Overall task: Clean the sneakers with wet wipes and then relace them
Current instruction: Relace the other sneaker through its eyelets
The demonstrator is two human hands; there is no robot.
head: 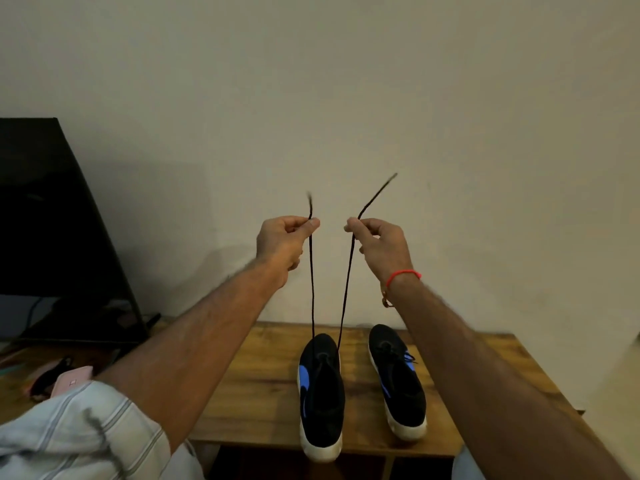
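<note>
Clearly both hands are pinching the lace (312, 289) of the left sneaker (321, 393): the left hand (282, 245) nips 1 strand between thumb and finger, the right hand (379, 245) nips the other, both raised high in front of the wall. Each strand runs taut down to the eyelets near the toe. A thin lace like this is likely soft, light and limp, so hold it close to the stiff tips for threading. The right sneaker (398, 379), already laced, sits just beside it on the wooden table (256, 386).
</note>
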